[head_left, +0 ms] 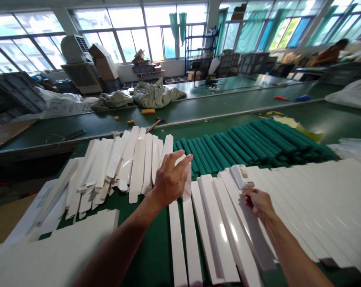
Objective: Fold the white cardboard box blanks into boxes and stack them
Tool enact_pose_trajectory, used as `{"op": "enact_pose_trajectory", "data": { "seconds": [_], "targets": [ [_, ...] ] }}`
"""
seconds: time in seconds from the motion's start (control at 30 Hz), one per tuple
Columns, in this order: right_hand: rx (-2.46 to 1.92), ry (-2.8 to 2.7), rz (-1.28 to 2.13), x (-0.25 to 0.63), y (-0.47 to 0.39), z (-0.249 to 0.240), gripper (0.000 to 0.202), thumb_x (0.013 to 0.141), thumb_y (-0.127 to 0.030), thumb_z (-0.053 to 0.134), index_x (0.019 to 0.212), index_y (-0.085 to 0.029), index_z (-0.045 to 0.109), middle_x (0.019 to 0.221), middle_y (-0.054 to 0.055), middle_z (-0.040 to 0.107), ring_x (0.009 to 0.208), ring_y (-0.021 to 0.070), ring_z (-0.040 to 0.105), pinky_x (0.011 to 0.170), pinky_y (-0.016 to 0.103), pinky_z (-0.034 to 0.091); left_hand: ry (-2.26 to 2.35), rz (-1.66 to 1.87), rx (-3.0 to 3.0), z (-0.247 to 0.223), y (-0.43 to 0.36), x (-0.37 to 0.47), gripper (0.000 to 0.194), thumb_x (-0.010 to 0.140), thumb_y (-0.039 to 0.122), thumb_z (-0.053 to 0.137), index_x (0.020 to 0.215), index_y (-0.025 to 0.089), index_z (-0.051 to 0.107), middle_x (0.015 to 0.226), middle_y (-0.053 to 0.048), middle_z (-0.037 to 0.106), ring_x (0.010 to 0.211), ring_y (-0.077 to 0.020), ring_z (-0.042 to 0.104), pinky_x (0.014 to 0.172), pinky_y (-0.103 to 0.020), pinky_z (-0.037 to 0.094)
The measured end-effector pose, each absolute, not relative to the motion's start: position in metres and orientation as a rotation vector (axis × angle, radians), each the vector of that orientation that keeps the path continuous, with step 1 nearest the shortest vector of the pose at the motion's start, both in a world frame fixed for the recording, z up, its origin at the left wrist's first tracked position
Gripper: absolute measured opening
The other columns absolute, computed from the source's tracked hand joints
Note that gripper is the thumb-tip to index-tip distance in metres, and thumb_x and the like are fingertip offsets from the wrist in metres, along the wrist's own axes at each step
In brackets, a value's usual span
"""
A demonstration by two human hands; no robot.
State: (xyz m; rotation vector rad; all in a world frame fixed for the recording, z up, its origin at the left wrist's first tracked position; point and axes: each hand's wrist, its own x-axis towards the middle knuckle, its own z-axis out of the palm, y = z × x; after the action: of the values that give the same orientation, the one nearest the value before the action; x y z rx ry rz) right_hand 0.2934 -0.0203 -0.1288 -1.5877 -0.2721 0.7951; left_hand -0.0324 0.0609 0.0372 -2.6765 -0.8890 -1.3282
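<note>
My left hand (pixel 173 175) is raised over the white strips in the middle, its fingers apart, beside an upright white flap (pixel 187 184). On the right, my right hand (pixel 256 201) has its fingers pinched at the near end of a white tape dispenser (pixel 242 177); what lies between the fingertips is too small to make out. The dispenser rests on long white boxes (pixel 225 227). Green ribbed rolls (pixel 237 145) lie in a row behind. A loose pile of narrow white boxes (pixel 132 159) is left of my left hand.
White flat boxes (pixel 320 203) cover the right side, and a white stack (pixel 63 251) stands at the near left. Beyond the table runs a green bench (pixel 198 109) with a cloth sack (pixel 158 94). A person (pixel 330 54) is at the far right.
</note>
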Motion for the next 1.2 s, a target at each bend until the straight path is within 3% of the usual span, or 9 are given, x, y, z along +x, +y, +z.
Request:
{"op": "enact_pose_trajectory", "data": {
  "seconds": [0.1, 0.2, 0.37, 0.63, 0.83, 0.93, 1.03, 1.1, 1.2],
  "targets": [
    [-1.578, -0.328, 0.837, 0.26, -0.019, -0.097, 0.022, 0.063, -0.02, 0.079, 0.063, -0.015, 0.058, 0.047, 0.001, 0.057, 0.034, 0.0097, 0.049, 0.03, 0.018, 0.039, -0.856, -1.339, -2.698, 0.039, 0.06, -0.026, 0.04, 0.093, 0.017, 0.049, 0.133, 0.016, 0.052, 0.124, -0.014, 0.061, 0.114, -0.0244, 0.056, 0.094, -0.041, 0.052],
    [-1.314, -0.583, 0.941, 0.211, -0.017, -0.036, 0.027, 0.068, -0.032, 0.081, 0.078, -0.015, 0.062, 0.063, 0.002, 0.065, 0.043, 0.0093, 0.053, 0.036, 0.019, 0.044, -0.84, -1.375, -2.724, 0.039, 0.058, -0.017, 0.055, 0.094, 0.02, 0.049, 0.146, 0.015, 0.033, 0.126, -0.014, 0.061, 0.111, -0.0239, 0.057, 0.095, -0.041, 0.052],
    [-1.043, -0.912, 1.059, 0.145, -0.012, 0.052, 0.023, 0.078, -0.035, 0.075, 0.084, -0.015, 0.064, 0.067, 0.001, 0.065, 0.044, 0.0092, 0.055, 0.039, 0.021, 0.047, -0.967, -1.378, -2.688, 0.036, 0.053, -0.009, 0.069, 0.094, 0.023, 0.048, 0.153, 0.016, 0.012, 0.127, -0.015, 0.061, 0.114, -0.0257, 0.056, 0.094, -0.041, 0.053],
    [-1.15, -0.981, 0.918, 0.12, -0.003, 0.057, 0.027, 0.077, -0.039, 0.075, 0.08, -0.015, 0.063, 0.065, 0.001, 0.065, 0.042, 0.0092, 0.054, 0.037, 0.02, 0.047, -0.978, -1.435, -2.674, 0.036, 0.045, -0.007, 0.071, 0.094, 0.021, 0.045, 0.152, 0.013, 0.005, 0.129, -0.016, 0.06, 0.114, -0.0265, 0.058, 0.093, -0.04, 0.054],
    [-1.156, -0.867, 1.134, 0.123, 0.007, 0.067, 0.05, 0.062, -0.042, 0.084, 0.084, -0.02, 0.044, 0.053, -0.005, 0.061, 0.034, 0.0121, 0.052, 0.029, 0.021, 0.042, -1.022, -1.48, -2.654, 0.029, 0.046, -0.004, 0.074, 0.094, 0.02, 0.046, 0.153, 0.016, 0.001, 0.131, -0.017, 0.059, 0.116, -0.0274, 0.058, 0.094, -0.043, 0.054],
    [-1.123, -0.804, 1.349, 0.128, 0.013, 0.072, 0.051, 0.057, -0.039, 0.086, 0.074, -0.02, 0.042, 0.055, -0.001, 0.064, 0.034, 0.0093, 0.05, 0.028, 0.019, 0.041, -1.015, -1.532, -2.615, 0.03, 0.047, -0.007, 0.071, 0.093, 0.021, 0.048, 0.152, 0.017, 0.008, 0.137, -0.02, 0.049, 0.122, -0.0283, 0.054, 0.094, -0.044, 0.055],
    [-1.132, -0.791, 1.457, 0.132, 0.017, 0.076, 0.048, 0.055, -0.036, 0.087, 0.067, -0.018, 0.044, 0.054, 0.0, 0.063, 0.034, 0.0082, 0.05, 0.028, 0.018, 0.041, -0.976, -1.531, -2.606, 0.034, 0.048, -0.012, 0.056, 0.092, 0.021, 0.05, 0.144, 0.02, 0.031, 0.148, -0.022, 0.032, 0.115, -0.0258, 0.058, 0.089, -0.041, 0.057],
    [-1.134, -0.792, 1.474, 0.133, 0.017, 0.077, 0.048, 0.055, -0.036, 0.087, 0.066, -0.018, 0.045, 0.053, 0.0, 0.062, 0.034, 0.0082, 0.05, 0.028, 0.018, 0.042, -0.962, -1.497, -2.674, 0.035, 0.048, -0.015, 0.045, 0.09, 0.019, 0.052, 0.134, 0.018, 0.045, 0.144, -0.02, 0.037, 0.111, -0.024, 0.061, 0.09, -0.041, 0.056],
    [-1.134, -0.817, 1.451, 0.133, 0.015, 0.073, 0.052, 0.054, -0.041, 0.088, 0.068, -0.018, 0.044, 0.055, 0.001, 0.064, 0.035, 0.0088, 0.051, 0.03, 0.019, 0.043, -0.91, -1.494, -2.801, 0.035, 0.05, -0.019, 0.04, 0.087, 0.015, 0.052, 0.127, 0.014, 0.052, 0.125, -0.016, 0.057, 0.115, -0.0241, 0.058, 0.098, -0.04, 0.053]
  ]
}}
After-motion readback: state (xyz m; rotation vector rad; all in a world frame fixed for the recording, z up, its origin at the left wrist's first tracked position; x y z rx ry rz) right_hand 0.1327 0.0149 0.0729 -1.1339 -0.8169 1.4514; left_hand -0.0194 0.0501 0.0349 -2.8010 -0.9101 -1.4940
